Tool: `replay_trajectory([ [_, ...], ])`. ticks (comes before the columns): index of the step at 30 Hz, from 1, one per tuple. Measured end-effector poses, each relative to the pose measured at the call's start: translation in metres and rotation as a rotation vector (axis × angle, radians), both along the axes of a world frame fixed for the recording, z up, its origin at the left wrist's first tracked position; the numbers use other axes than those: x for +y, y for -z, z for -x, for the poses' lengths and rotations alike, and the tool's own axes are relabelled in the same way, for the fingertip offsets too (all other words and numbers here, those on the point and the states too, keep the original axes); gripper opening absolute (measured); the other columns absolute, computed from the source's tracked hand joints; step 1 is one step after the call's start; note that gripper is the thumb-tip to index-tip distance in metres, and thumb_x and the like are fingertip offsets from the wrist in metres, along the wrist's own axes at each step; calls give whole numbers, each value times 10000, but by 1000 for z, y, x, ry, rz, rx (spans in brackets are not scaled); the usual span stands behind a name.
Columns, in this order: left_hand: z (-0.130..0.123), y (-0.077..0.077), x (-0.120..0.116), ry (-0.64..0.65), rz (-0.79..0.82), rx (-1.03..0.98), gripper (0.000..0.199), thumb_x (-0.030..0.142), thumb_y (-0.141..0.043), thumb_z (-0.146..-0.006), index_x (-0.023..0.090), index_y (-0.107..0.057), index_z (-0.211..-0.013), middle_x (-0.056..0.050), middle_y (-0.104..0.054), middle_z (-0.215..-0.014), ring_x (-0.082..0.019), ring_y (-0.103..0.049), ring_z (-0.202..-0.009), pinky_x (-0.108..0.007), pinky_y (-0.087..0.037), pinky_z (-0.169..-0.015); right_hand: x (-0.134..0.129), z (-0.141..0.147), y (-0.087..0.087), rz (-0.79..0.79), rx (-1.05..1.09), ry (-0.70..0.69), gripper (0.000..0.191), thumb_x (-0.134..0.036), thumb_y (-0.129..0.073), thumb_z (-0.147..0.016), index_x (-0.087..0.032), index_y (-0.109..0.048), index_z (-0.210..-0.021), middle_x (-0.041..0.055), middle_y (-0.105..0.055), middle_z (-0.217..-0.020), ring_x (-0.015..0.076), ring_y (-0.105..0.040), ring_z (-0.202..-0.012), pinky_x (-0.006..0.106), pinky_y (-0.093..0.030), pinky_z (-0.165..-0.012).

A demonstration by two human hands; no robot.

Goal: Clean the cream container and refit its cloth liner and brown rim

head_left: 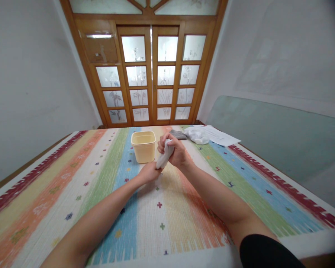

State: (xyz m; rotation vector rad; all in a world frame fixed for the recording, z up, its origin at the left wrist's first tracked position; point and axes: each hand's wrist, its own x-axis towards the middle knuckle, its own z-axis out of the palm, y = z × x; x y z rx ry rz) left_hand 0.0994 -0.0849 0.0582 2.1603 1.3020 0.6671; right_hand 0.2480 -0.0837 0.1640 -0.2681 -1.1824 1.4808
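A twisted white cloth (165,154) is stretched between my two hands above the striped table cover. My left hand (151,172) is closed on its lower end, and my right hand (175,149) grips the upper end, its fingers wrapped round. Just left of the cloth and behind my left hand stands a cream plastic tub (144,148), upright and open at the top. What lies at its bottom cannot be seen.
Behind my right hand lie a grey cloth (178,134), a crumpled white plastic bag (197,134) and printed paper sheets (221,136). The striped cover (106,178) spreads over the table. A pale green board (270,130) borders the right side; wooden glass doors (153,74) stand beyond.
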Motion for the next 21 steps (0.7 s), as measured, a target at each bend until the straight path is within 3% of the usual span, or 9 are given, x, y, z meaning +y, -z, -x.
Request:
replay_trajectory([
  [4, 1, -5, -1, -1, -8, 26, 192, 272, -584, -924, 169, -690, -802, -49, -680, -786, -197, -586, -706, -273, -347, -662, -1, 2, -3, 1, -8, 39, 204, -372, -683, -752, -238, -541, -812, -81, -378, -571, 99, -312, -488, 211, -289, -468],
  [8, 2, -7, -4, -4, -44, -11, 122, 268, -634, -880, 178, -692, -937, -40, -706, -854, -205, -618, -742, -267, -361, -665, 1, 5, -2, 8, -50, 104, 306, -438, -750, -820, -243, -515, -836, -117, -308, -529, 76, -234, -442, 199, -218, -433],
  [17, -7, -22, -12, -24, -77, -255, 357, 285, -735, -783, 173, -610, -1097, -19, -704, -970, -184, -624, -807, -273, -442, -720, 0, 14, 6, 20, -79, 67, 402, -511, -814, -821, -232, -525, -822, -135, -283, -508, 55, -188, -420, 195, -184, -410],
  [21, -10, -23, -13, 1, 10, -359, 299, 310, -748, -770, 155, -619, -991, -23, -685, -897, -181, -614, -778, -269, -440, -680, 1, 20, 16, 22, -88, 41, 375, -493, -806, -840, -228, -541, -830, -129, -314, -512, 56, -212, -418, 199, -189, -408],
])
